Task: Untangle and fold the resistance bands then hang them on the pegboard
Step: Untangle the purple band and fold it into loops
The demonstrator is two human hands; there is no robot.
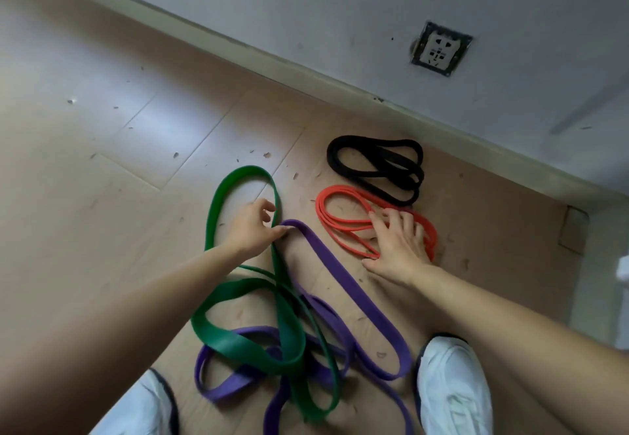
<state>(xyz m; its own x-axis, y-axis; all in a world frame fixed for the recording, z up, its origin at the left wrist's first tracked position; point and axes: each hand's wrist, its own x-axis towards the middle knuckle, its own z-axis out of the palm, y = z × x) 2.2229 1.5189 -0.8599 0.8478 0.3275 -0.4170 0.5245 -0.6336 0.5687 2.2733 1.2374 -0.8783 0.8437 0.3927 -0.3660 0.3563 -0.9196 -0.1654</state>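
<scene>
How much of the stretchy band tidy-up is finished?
Looks done: the black rubber loop band and the thin orange rubber band lie neatly coiled. In hand: the right hand presses flat on the orange one; the left hand touches the end of the wide purple rubber band. Left: purple and the wide green rubber band are tangled, and nothing is hung yet.

Four looped resistance bands are in view: one wide flat green rubber band; one wide flat purple rubber band; one thin orange rubber band; one black rubber band; two bare hands, a left hand and a right hand; two white shoes, a left shoe and a right shoe; one white square wall socket.
</scene>
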